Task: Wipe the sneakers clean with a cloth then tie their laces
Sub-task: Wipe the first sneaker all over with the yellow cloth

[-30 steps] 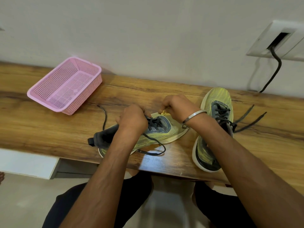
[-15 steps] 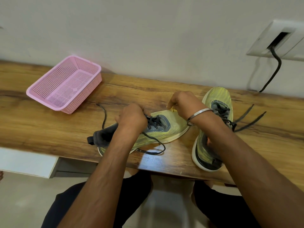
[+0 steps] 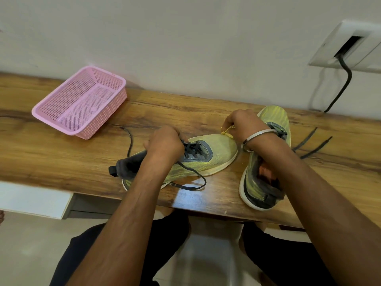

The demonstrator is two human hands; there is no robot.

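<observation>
From the head camera I see my left hand [image 3: 165, 144] curled down over the laced throat of the near sneaker [image 3: 208, 159], which lies on the wooden table [image 3: 61, 162] with its toe pointing right and its dark heel toward the left; the fingers are bent around the tongue and lace area, gripping the shoe there. One loose end of its dark laces [image 3: 190, 176] loops out toward the table's front edge, and the other trails back toward the wall on the left side of my wrist. My right hand [image 3: 242, 125] sits just past this sneaker's toe, fingers curled and pinching a small bunched yellow cloth [image 3: 226, 133], of which only a scrap shows below the fingers, touching or almost touching the toe's top edge; I cannot tell which. A metal bangle [image 3: 257, 136] circles that wrist. The second sneaker [image 3: 268, 182] stands just beside the first, under my right forearm, toe toward the wall, with its untied laces spread on the table to the right. A pink mesh basket [image 3: 82, 102] sits well apart at the far left, against the wall.
</observation>
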